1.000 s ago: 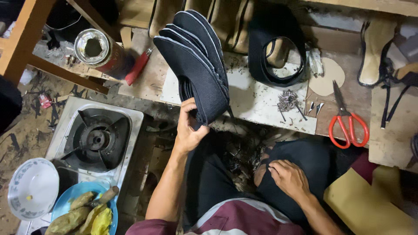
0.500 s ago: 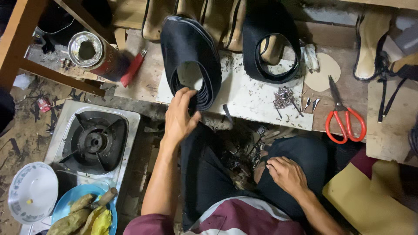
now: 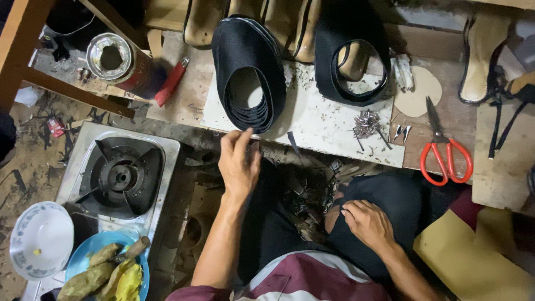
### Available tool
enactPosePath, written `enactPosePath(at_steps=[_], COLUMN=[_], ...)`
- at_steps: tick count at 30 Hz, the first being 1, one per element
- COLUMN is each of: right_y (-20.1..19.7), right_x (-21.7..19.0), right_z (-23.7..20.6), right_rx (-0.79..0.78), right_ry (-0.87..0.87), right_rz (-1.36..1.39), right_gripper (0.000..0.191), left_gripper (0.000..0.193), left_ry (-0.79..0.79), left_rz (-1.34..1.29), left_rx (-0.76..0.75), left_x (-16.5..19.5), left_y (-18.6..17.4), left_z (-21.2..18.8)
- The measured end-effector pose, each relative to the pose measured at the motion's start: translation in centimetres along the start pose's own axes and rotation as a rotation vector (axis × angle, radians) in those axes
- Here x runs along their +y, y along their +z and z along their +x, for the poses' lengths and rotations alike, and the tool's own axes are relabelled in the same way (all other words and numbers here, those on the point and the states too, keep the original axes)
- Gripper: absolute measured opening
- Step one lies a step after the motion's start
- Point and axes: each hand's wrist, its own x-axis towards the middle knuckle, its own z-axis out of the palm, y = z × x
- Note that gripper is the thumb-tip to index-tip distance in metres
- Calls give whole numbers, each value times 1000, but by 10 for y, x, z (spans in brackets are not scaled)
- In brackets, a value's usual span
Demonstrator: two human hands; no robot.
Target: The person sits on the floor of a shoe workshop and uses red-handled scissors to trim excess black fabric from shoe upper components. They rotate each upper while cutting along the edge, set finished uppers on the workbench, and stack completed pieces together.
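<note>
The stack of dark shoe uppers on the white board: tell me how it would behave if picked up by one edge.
The stack of dark shoe uppers looks like thin cut fabric, so it would probably flop and droop. The layers lie fanned and seem loose, so they may well slide apart unless pinched together. It is likely light for its size. The left hand is just below its edge.

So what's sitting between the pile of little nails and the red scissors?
In the head view, a few loose metal tacks lie on the wooden board between the nail pile and the red scissors.
</note>
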Motion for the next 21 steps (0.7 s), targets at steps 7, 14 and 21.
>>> enactPosePath(at_steps=[7, 14, 21], right_y=[5, -7, -68], right_x=[1, -7, 9], right_z=[-2, -8, -15], right_rx=[-25, 29, 399], right_ry=[2, 19, -5], right_rz=[-15, 136, 136], right_gripper=[12, 15, 9], left_gripper=[36, 24, 23], left_ry=[30, -19, 28], left_rz=[-27, 39, -210], left_rx=[-92, -66, -145], left_x=[-2, -1, 38], left_y=[5, 2, 0], left_z=[-7, 0, 4])
